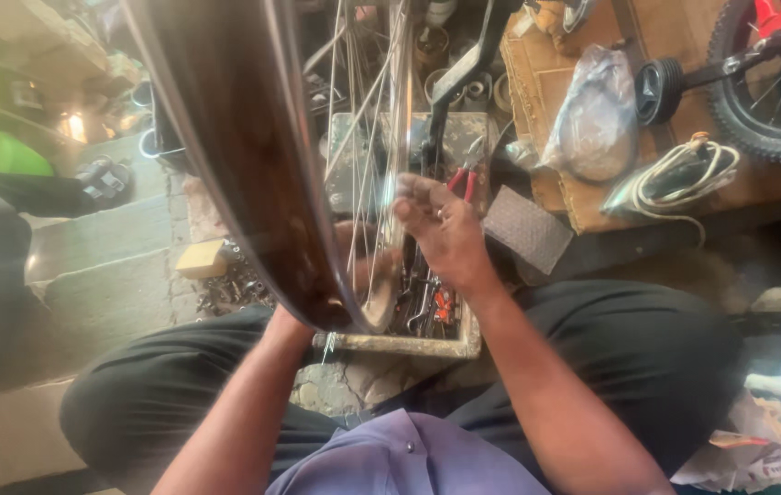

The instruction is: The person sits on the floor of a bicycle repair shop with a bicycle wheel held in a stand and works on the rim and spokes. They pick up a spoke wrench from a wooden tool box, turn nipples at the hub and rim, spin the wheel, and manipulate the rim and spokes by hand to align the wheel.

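Steel spokes (pixel 365 137) pinched by right fingers (pixel 413 197); dark rim (pixel 235 156) hides left fingers' grip, above tool tray (pixel 427 344).

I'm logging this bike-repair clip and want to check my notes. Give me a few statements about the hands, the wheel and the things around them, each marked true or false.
1. The right hand is at the spokes of the wheel rim. True.
2. The left hand is in plain, full view. False: the rim hides most of it, so its grip cannot be told.
3. Red-handled pliers lie beyond the right hand. True.
4. The tool tray sits on the wooden board. False: it sits on the ground between the person's knees.
5. A coiled pale cord lies on the right of the view. True.
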`<state>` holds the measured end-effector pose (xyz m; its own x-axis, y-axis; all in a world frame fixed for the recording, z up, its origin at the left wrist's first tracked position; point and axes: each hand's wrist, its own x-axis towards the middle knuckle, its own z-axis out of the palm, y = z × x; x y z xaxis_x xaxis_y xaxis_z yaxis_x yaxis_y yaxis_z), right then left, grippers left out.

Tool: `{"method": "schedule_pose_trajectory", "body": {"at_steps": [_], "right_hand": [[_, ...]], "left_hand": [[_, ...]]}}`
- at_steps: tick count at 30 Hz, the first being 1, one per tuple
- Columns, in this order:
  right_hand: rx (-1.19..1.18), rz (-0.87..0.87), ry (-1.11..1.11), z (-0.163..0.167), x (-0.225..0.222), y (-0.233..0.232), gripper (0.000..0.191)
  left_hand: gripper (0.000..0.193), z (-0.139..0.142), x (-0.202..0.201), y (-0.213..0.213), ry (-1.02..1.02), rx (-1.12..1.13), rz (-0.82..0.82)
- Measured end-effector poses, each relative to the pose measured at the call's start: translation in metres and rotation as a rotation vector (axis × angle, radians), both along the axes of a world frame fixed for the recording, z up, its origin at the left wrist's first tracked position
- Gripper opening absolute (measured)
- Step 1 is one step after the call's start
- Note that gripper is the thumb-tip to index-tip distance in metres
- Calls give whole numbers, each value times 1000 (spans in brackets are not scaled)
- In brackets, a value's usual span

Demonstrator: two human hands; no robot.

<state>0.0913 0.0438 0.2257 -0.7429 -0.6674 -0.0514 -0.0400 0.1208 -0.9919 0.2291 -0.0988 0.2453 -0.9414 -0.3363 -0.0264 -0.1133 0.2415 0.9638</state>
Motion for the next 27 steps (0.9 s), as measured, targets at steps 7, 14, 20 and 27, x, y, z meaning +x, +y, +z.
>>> {"method": "schedule_pose_trajectory", "body": {"at_steps": [7, 14, 20, 27], "right_hand": [[-107, 194, -161, -2, -5, 11, 99], [-117, 211, -187, -3, -5, 9, 95], [-132, 196, -199, -3, -7, 7, 88], [-101, 164, -188, -7, -7, 6, 77]], "left_hand": [[75, 10, 11, -30, -395, 300, 1], [71, 28, 4, -17, -493, 146, -69], [69, 20, 1, -33, -607, 105, -126], [65, 26, -12, -27, -416, -327, -202]]}}
